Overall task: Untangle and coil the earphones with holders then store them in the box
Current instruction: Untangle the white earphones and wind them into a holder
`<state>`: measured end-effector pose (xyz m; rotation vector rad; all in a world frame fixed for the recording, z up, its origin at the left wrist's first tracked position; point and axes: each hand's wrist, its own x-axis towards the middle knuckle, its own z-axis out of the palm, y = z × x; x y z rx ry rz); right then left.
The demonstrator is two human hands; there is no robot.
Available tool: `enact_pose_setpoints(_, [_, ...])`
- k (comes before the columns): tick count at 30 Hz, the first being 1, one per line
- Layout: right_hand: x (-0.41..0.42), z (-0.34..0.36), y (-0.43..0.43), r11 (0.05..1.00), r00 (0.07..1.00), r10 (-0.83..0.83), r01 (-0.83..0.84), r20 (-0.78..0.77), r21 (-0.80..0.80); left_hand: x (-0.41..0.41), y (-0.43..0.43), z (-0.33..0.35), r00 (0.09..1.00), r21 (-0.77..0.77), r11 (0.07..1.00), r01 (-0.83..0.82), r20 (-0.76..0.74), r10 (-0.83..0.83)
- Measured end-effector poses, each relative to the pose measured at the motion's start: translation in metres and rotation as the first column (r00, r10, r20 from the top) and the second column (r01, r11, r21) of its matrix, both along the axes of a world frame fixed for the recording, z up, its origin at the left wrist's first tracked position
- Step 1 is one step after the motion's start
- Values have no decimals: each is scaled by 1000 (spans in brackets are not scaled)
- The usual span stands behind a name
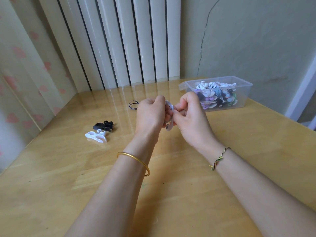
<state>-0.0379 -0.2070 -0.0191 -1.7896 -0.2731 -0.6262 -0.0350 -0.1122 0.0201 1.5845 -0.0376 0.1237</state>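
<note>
**White earphones held over a glossy wooden table**

You are working at a pale wooden table [51, 168] with a shiny top. It is pushed against a white ribbed radiator [130, 40] and a greenish wall with a long crack [205, 31]. A curtain [17, 65] printed with pink hearts hangs on your left.

Your left hand [150, 115] curls its fingers round the coiled white earphones [170, 106], and your right hand [193, 120] pinches the same coil from the other side. One earbud hangs just below your fingers. Both hands are above the middle of the table, and they hide most of the coil.

The clear box [242, 98] stands at the far right near the wall, filled with wound earphones of several colours. A black holder [103, 126] and a white holder [95, 135] lie touching each other to your left. A dark cable [133, 105] lies just behind your left hand, partly hidden by it. You wear a gold bangle [136, 159] on your left wrist and a braided bracelet [219, 158] on your right.
</note>
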Motion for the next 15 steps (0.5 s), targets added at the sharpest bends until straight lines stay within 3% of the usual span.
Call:
enact_pose_setpoints(4, [1,-1,0,1000,1000,-10,11,-10,25,0,-1,1,999,101,995,-16,52,10])
enact_pose_setpoints(8, [-5,3,3,1000,999,27,-27,18,13,4,4,3,999,94,995,-27,39,23])
enact_pose_setpoints(11, [-7,6,1,999,999,40,-40,18,-12,6,7,6,1000,23,1000,7,-31,-7])
enact_pose_setpoints(15, [-4,7,-9,998,1000,21,-21,3,-60,3,12,10,959,-157,977,142,-224,-175])
